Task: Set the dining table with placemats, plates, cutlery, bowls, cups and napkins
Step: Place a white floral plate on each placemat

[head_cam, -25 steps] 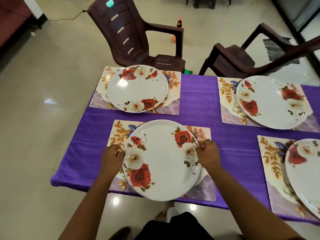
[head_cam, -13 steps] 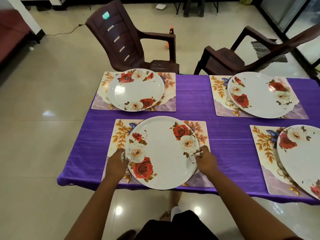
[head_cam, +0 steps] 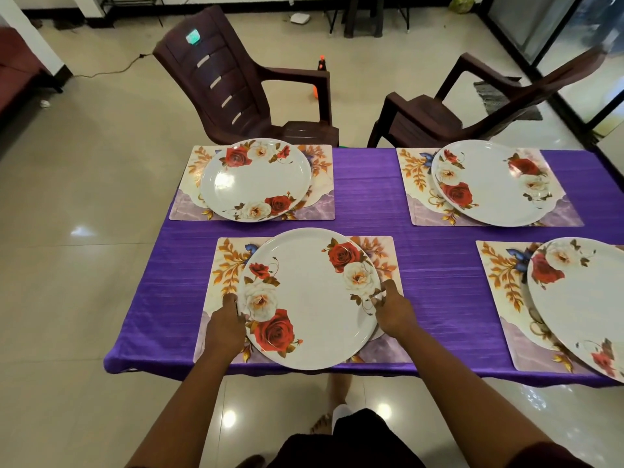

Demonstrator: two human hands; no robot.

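A white plate with red and cream roses (head_cam: 310,298) lies on the near-left floral placemat (head_cam: 223,265) on the purple tablecloth (head_cam: 368,197). My left hand (head_cam: 224,324) grips the plate's left rim. My right hand (head_cam: 393,310) pinches its right rim. Three more rose plates sit on placemats: far left plate (head_cam: 255,179), far right plate (head_cam: 493,182), and near right plate (head_cam: 584,305).
Two dark brown plastic chairs stand beyond the table, the left chair (head_cam: 243,82) and the right chair (head_cam: 472,106). Glossy tiled floor (head_cam: 67,231) surrounds the table. The table's near edge is just in front of my body.
The plate has slid a little away from the near table edge onto the placemat, both hands staying on its rims. The camera has tilted up, showing more of the room.
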